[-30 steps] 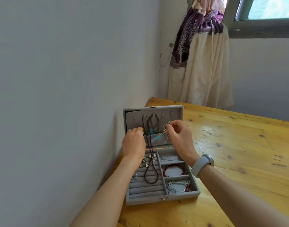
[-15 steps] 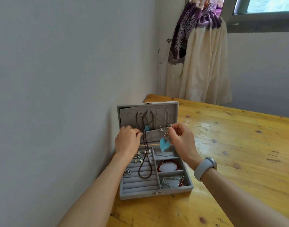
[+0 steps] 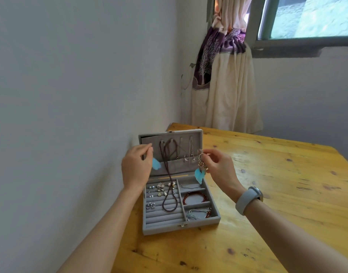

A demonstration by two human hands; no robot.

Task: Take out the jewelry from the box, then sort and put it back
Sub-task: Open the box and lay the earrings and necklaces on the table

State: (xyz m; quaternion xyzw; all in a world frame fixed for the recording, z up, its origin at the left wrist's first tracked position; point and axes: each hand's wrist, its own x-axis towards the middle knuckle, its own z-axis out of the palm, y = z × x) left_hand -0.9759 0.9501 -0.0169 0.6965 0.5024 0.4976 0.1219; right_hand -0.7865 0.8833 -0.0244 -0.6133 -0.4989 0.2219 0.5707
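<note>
The jewelry box (image 3: 181,225) stood close against the wall (image 3: 70,95), leaving no passage on its left. Its upright lid (image 3: 171,134) blocked access from behind. The table (image 3: 277,194) lay bare to the right and front, permitting approach there.

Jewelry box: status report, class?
Left hand and right hand each pinch a blue feather earring. Jewelry box open, mostly full. Nothing blocking.

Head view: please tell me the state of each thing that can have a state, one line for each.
Box: open, lid upright.
Left hand: holds a blue feather earring.
Right hand: holds the other feather earring, lifted out.
Brown necklace: hangs from the lid onto the tray.
Red bracelet: lies in its compartment.
</note>
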